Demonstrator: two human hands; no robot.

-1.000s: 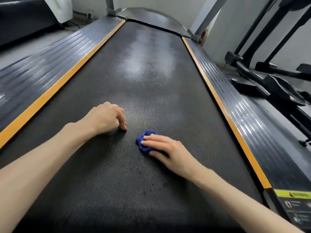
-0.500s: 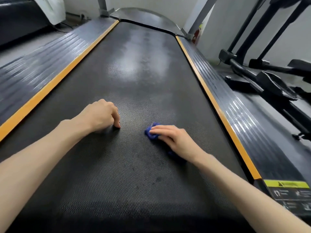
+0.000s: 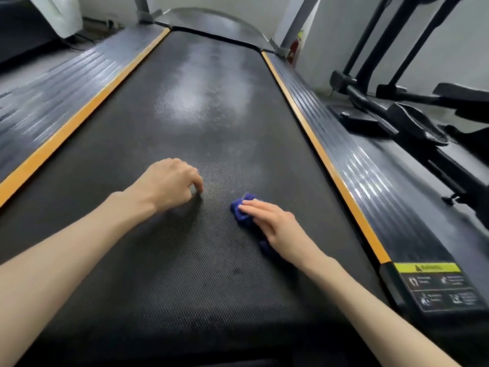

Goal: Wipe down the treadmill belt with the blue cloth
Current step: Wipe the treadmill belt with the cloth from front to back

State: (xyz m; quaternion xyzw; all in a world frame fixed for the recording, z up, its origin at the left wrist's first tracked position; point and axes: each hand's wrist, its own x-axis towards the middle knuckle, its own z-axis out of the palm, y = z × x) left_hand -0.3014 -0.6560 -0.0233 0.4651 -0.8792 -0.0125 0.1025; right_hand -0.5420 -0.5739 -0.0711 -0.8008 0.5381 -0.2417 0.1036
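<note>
The black textured treadmill belt (image 3: 201, 107) runs away from me, with a pale sheen on its far half. A crumpled blue cloth (image 3: 242, 211) lies on the belt right of centre. My right hand (image 3: 275, 226) presses it flat with straight fingers; most of the cloth is hidden under the palm. My left hand (image 3: 169, 185) rests on the belt to the cloth's left, fingers curled into a loose fist with the tips on the surface, holding nothing.
Orange-edged grey side rails (image 3: 370, 186) flank the belt on both sides. A warning label (image 3: 442, 284) sits at the near right corner. Another black exercise machine (image 3: 412, 120) stands to the right. The treadmill's uprights (image 3: 293, 25) rise at the far end.
My right hand has slid the cloth a little to the right and away from me along the belt. My left hand has stayed planted in about the same spot.
</note>
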